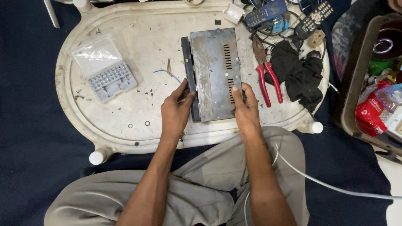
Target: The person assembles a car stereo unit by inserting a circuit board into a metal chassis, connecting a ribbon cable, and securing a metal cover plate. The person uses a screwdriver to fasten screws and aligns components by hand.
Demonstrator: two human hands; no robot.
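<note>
A flat grey metal box [214,67] with vent slots and a black front panel lies on a worn white oval table [125,121]. My left hand [176,109] grips its near left corner at the black panel. My right hand [245,105] holds the near right edge, thumb on the metal top. Both hands rest at the box's near end, just in front of my crossed legs.
An open clear case of screwdriver bits [105,69] sits at the left. Red-handled pliers [265,71], a black cloth [299,71], two remote controls [314,16], a phone and cables crowd the right. A bin of packets [377,92] stands off the table. A white cable [326,184] crosses my leg.
</note>
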